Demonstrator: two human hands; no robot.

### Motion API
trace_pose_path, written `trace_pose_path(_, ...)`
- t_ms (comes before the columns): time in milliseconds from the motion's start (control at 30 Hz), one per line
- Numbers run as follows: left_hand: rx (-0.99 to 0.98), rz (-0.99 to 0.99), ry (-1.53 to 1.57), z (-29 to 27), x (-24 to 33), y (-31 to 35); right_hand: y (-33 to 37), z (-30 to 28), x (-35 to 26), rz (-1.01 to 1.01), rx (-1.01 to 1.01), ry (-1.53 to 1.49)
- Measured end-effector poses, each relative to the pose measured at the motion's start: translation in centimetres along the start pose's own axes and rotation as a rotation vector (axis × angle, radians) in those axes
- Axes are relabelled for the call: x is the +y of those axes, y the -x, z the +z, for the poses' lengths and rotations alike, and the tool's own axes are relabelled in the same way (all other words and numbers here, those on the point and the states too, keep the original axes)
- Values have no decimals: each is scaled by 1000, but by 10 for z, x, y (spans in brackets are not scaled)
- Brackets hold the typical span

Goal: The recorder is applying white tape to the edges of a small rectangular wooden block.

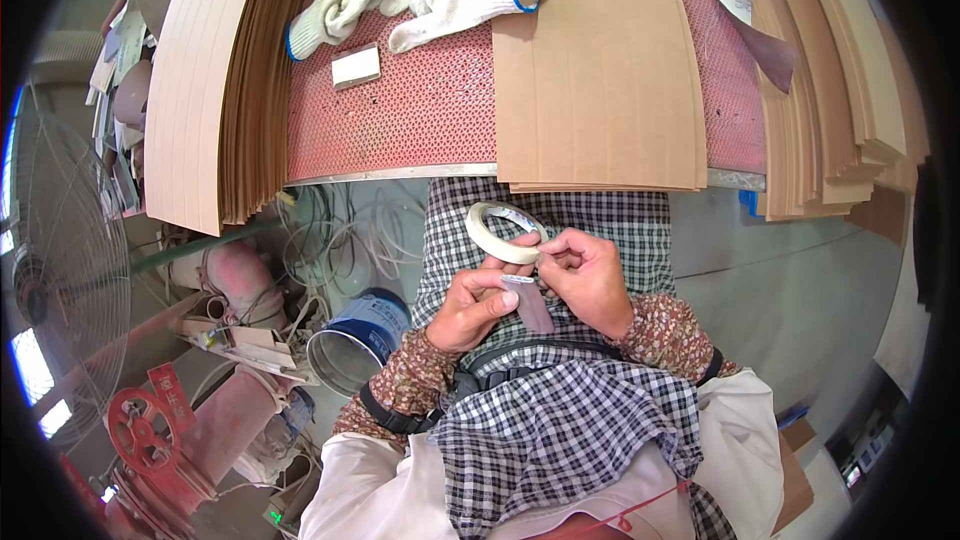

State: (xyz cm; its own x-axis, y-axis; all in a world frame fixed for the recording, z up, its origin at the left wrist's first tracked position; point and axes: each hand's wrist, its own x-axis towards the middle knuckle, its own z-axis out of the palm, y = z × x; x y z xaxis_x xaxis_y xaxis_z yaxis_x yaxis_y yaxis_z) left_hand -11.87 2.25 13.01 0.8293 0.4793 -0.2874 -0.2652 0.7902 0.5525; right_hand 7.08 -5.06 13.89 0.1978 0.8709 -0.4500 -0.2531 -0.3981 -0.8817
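Over my lap, my left hand [474, 308] is closed, its thumb pressed on a small mauve piece [535, 310] that looks like sandpaper, with a pale upper edge. A roll of cream masking tape [478, 234] stands tilted just above, resting against the left fingertips. My right hand [588, 280] is closed in a pinch at the roll's lower right edge; whether it grips a loose tape end is hidden by the fingers. Both hands are bare and close together, in front of the checked apron [570, 440].
Ahead is a red perforated work surface [400, 130] with a cardboard sheet [595, 90], white gloves [450, 0], a small white block [356, 67] and mauve sandpaper [765, 52]. Cardboard stacks [190, 90] flank it. A blue bucket [370, 325], red handwheel [145, 430] and fan [65, 260] stand left.
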Motion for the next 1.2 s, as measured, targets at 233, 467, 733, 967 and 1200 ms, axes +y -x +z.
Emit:
trace_pose_path(233,-88,78,-191,4,-2,-7,2,-3,-12,94,78,-126)
trace_pose_path(467,-141,97,-459,2,-8,-9,-3,-10,-6,129,72,-149)
trace_pose_path(733,-34,34,-349,0,-4,-6,-8,-10,11,98,-1,-325)
trace_pose_path(967,-35,66,-300,-7,0,-4,-1,-7,-5,177,-38,-241)
trace_pose_path(1200,-36,63,-426,-4,-2,-3,-1,-5,-8,188,28,-138)
